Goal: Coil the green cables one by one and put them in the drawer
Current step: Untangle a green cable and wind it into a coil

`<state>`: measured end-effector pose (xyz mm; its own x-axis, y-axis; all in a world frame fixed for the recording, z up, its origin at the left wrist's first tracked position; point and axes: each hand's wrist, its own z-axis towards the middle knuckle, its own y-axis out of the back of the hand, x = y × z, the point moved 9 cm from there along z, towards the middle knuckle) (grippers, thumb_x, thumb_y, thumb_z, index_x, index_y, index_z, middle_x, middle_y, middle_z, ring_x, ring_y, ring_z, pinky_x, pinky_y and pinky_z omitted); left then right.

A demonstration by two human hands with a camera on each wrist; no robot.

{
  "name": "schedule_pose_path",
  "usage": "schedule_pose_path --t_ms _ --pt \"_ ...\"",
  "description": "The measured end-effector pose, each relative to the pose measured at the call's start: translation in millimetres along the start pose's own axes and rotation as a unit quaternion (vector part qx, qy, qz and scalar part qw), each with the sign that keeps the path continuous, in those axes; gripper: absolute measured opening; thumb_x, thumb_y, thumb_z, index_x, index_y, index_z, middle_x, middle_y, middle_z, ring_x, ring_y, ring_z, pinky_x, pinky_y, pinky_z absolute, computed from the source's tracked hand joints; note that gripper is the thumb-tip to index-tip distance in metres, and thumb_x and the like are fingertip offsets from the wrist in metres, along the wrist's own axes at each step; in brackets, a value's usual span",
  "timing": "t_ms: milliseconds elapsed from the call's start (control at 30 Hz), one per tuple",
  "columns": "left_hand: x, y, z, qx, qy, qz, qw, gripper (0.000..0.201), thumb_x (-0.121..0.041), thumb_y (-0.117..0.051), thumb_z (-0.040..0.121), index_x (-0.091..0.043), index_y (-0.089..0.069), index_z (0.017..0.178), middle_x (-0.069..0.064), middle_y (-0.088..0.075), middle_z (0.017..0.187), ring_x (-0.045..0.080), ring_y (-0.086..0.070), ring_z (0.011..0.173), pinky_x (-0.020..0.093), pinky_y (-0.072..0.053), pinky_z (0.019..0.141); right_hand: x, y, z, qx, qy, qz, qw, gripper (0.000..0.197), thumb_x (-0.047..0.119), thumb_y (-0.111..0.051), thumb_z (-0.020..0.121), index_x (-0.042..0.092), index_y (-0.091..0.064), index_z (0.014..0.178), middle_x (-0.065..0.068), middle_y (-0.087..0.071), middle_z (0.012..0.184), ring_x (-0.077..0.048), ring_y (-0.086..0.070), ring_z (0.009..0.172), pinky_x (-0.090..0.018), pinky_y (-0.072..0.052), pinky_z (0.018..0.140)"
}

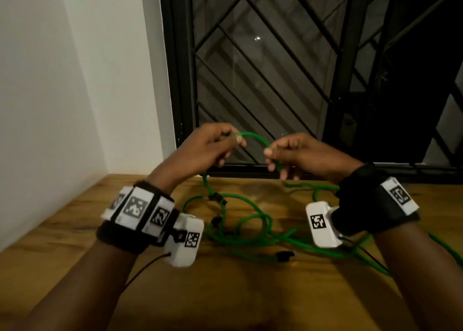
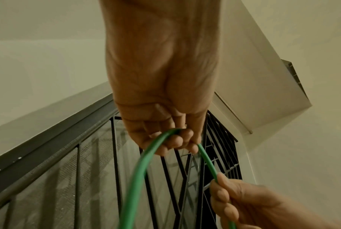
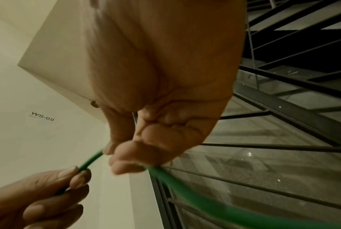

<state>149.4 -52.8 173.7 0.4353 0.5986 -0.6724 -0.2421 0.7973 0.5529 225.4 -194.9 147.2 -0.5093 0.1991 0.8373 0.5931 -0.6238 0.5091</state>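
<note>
A green cable (image 1: pixel 253 136) arches between my two hands, raised above the wooden table (image 1: pixel 75 230). My left hand (image 1: pixel 215 142) pinches one side of the arch, its fingers curled round the cable (image 2: pixel 146 156). My right hand (image 1: pixel 283 152) pinches the other side, and the cable (image 3: pixel 195 199) trails down from it toward the table. More green cables (image 1: pixel 240 228) with black connectors (image 1: pixel 284 255) lie tangled on the table below my hands. No drawer is in view.
A black window grille (image 1: pixel 275 67) stands right behind the table's far edge. A white wall (image 1: pixel 62 80) closes the left side. A white box-like fixture (image 2: pixel 263 77) hangs high on the wall, near a label reading WS-09 (image 3: pixel 43 117).
</note>
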Motion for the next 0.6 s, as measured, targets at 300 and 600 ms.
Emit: schedule_pose_path --t_ms 300,600 --pt "-17 -9 -37 0.001 0.041 -0.177 0.983 0.015 -0.024 -0.051 0.102 -0.016 -0.063 0.097 -0.003 -0.053 0.071 0.012 -0.059 0.069 0.029 -0.038 0.068 1 47 -53 -0.285 0.07 0.064 0.954 0.026 0.028 -0.056 0.102 0.013 -0.07 0.086 0.008 -0.061 0.06 -0.003 -0.043 0.037 -0.013 -0.029 0.037" --pt "-29 -33 -72 0.099 0.008 -0.433 0.896 0.048 0.0 -0.047 0.096 -0.012 -0.051 0.142 0.008 -0.063 0.091 0.019 -0.064 0.088 0.031 -0.057 0.078 -15 29 -83 -0.35 0.103 0.102 0.925 0.035 0.018 -0.053 0.103 -0.012 -0.07 0.099 0.013 -0.063 0.067 0.011 -0.054 0.052 -0.01 -0.033 0.056"
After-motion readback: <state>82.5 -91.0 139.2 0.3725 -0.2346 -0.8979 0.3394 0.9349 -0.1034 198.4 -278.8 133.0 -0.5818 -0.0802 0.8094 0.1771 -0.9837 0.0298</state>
